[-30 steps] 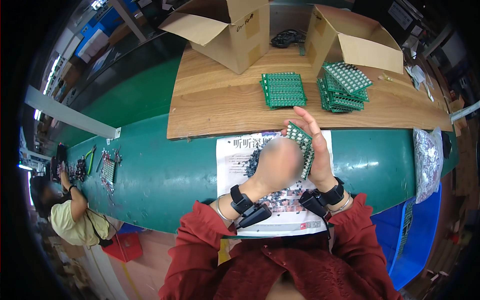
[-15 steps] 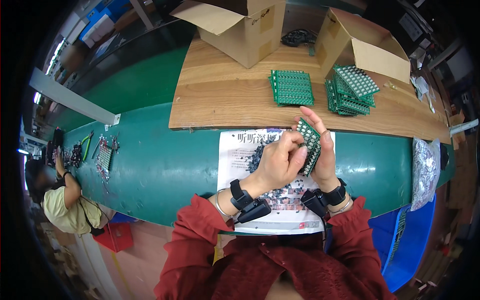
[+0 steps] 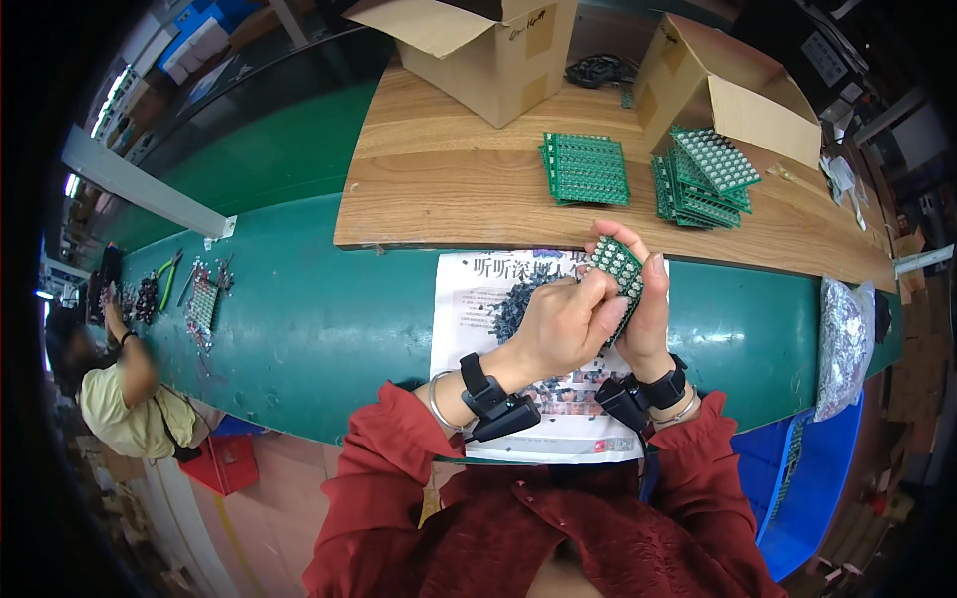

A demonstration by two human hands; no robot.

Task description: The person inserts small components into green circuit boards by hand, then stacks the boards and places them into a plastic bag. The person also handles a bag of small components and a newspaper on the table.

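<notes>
A green circuit board (image 3: 618, 267) studded with rows of pale round parts stands tilted between my hands over a sheet of newspaper (image 3: 464, 399). My right hand (image 3: 648, 304) cradles it, the fingers behind its far end and the thumb along its right edge. My left hand (image 3: 563, 324) is closed with thumb and bent fingers pressed against the board's left side; whatever sits between those fingertips is hidden. Small dark pieces (image 3: 510, 311) lie heaped on the newspaper beside and beneath my left hand. Each wrist wears a black strapped device.
Beyond my hands, a wooden board (image 3: 449, 199) carries a neat stack of green circuit boards (image 3: 586, 169), a looser stack (image 3: 698, 184) and two open cartons (image 3: 488, 75). A filled plastic bag (image 3: 845, 344) is at right, above a blue bin (image 3: 812, 498). Another person (image 3: 125, 399) works at far left.
My left hand has shifted slightly right and covers more of the circuit board. The board's tilt has changed a little, while my right hand keeps its hold. The whole view has moved slightly.
</notes>
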